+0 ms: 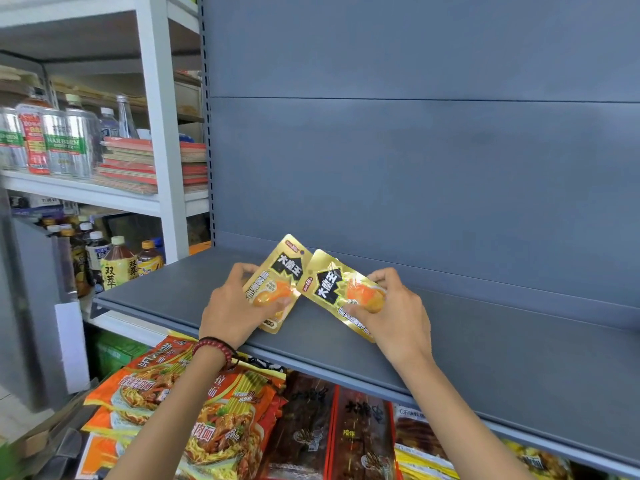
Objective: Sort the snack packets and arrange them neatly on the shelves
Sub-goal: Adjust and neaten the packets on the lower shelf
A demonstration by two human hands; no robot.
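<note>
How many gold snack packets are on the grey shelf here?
2. The left gold packet lies on the grey shelf, held by the left hand; the right gold packet lies beside it, held by the right hand. Others could be stacked beneath, unseen.

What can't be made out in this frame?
Head view only.
- Left gold packet: lower left hidden under the left hand.
- Right gold packet: right side hidden under the right hand.
- Noodle packets below: cut off by the grey shelf, both arms and the bottom edge.
- Bottles at left: small print blurred.
</note>
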